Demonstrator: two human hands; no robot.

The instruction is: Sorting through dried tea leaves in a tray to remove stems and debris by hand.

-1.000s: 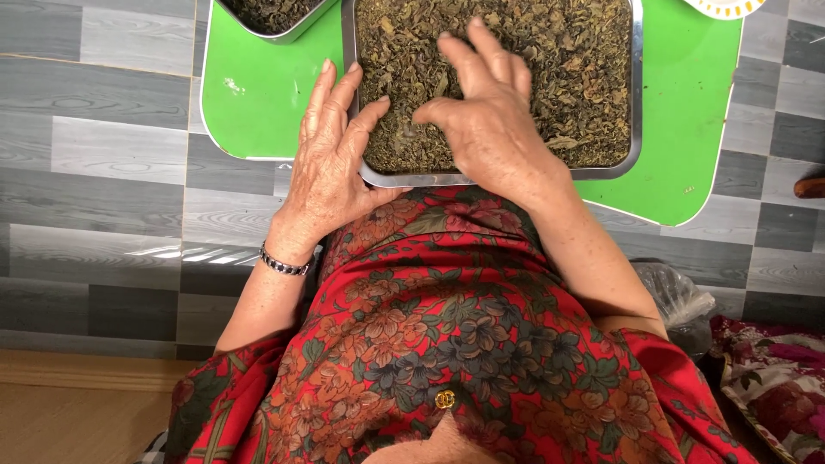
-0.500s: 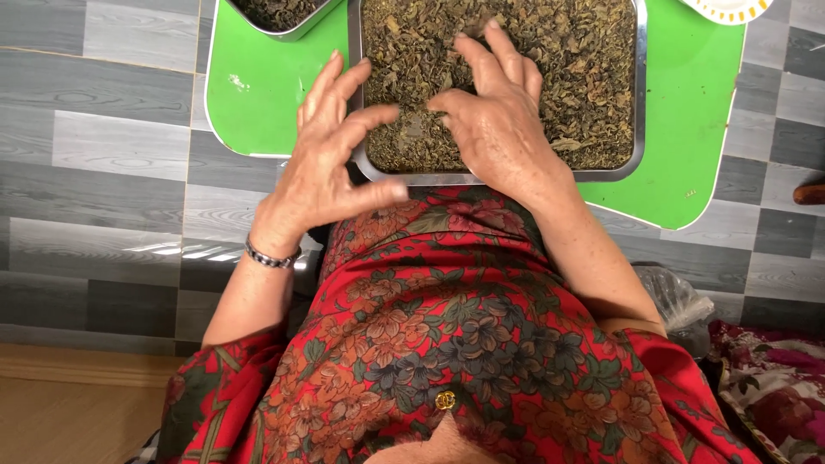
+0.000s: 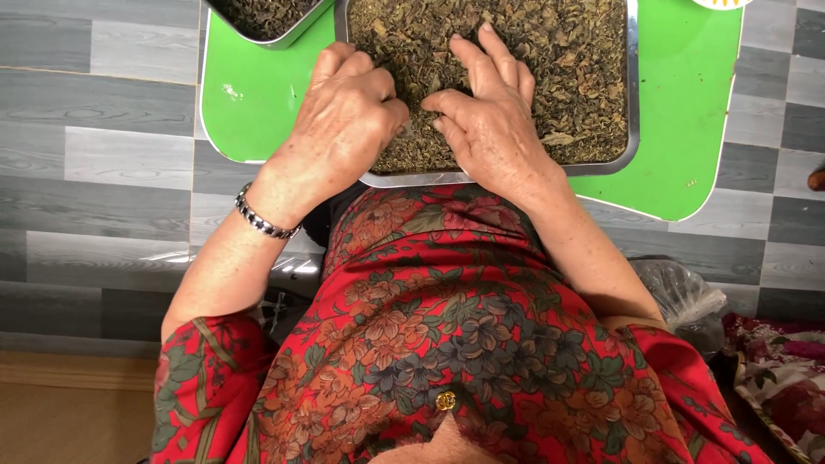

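Head view, looking straight down: a shallow rectangular steel tray (image 3: 634, 129) with rounded corners sits at twelve o'clock, filled edge to edge with dried leaves (image 3: 550, 60), crinkled, olive-brown, flaky. The left hand (image 3: 344, 116) rests at the tray's near-left corner, fingers curled in and pressed together, knuckles up, tips buried in the leaves; whether it pinches any I cannot tell. The right hand (image 3: 490, 120) lies just beside it at one o'clock, fingers slightly spread and pressed flat on the leaf bed. A beaded metal bracelet (image 3: 262, 219) circles the left wrist. The tray stands on a smooth bright green board (image 3: 687, 112). At eleven o'clock a second steel tray (image 3: 288, 34) holds darker leaves. Grey plank floor (image 3: 94, 163) all around; a clear plastic bag (image 3: 679, 296) at four o'clock.
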